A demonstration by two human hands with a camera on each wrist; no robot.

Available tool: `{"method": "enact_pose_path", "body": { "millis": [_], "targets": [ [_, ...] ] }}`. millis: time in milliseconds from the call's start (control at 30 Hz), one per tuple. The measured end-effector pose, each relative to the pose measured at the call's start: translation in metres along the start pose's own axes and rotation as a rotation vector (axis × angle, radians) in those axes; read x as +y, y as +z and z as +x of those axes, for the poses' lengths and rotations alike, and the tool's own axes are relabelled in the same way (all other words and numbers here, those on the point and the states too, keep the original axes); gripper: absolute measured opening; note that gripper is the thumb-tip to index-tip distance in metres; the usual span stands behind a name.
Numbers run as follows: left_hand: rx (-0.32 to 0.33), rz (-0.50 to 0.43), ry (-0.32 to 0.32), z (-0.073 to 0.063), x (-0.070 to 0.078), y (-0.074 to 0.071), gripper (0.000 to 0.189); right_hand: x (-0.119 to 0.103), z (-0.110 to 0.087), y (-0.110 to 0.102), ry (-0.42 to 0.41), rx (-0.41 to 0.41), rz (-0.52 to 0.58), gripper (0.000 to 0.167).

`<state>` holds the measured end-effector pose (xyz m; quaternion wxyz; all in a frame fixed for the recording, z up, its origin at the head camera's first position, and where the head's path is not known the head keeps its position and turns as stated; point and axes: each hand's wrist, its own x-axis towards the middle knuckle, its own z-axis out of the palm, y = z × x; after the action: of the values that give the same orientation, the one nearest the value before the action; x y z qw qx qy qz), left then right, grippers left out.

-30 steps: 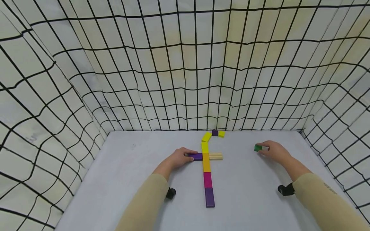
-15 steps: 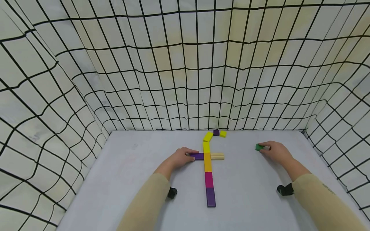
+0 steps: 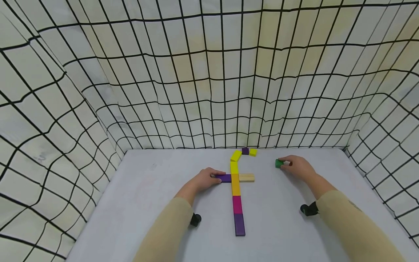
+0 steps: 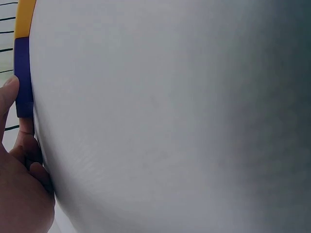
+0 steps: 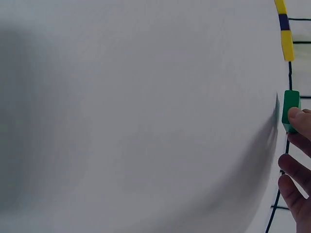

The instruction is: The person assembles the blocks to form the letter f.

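My left hand (image 3: 206, 178) pinches the outer end of a flat purple block (image 3: 225, 178), whose other end meets an orange block (image 3: 236, 185) in a column. Between the thumb and fingers of my right hand (image 3: 297, 167) is a small green block (image 3: 279, 163), held to the right of the arrangement. In the right wrist view the green block (image 5: 291, 108) shows the thumb on its face. Down the column follow a magenta block (image 3: 237, 204) and a purple block (image 3: 239, 224); above come yellow blocks (image 3: 234, 167), curving right to a small dark purple block (image 3: 245, 151) and another yellow one (image 3: 253, 152).
A pale ridged wooden piece (image 3: 246, 178) juts right from the orange block. The white table (image 3: 137, 203) ends at a back wall covered by black netting (image 3: 209, 98), which also rises on both sides. Black wrist cameras (image 3: 195, 219) hang under both sleeves.
My right hand has moved left with the green block, closer to the curved top of the column. My left hand stays on the purple block.
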<state>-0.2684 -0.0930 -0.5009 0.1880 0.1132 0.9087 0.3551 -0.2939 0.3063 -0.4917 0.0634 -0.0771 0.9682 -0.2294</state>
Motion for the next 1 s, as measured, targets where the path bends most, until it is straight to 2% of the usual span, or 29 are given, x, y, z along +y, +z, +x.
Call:
{"method": "enact_pose_path", "body": {
  "millis": [433, 1000],
  "targets": [
    [0.009, -0.005, -0.010, 0.000, -0.001, 0.001, 0.033, -0.047, 0.030, 0.010, -0.017, -0.030, -0.027, 0.039],
    [0.001, -0.023, -0.005, -0.003, 0.001, -0.001, 0.033, -0.059, 0.045, 0.026, 0.029, -0.061, -0.010, 0.039]
  ]
}}
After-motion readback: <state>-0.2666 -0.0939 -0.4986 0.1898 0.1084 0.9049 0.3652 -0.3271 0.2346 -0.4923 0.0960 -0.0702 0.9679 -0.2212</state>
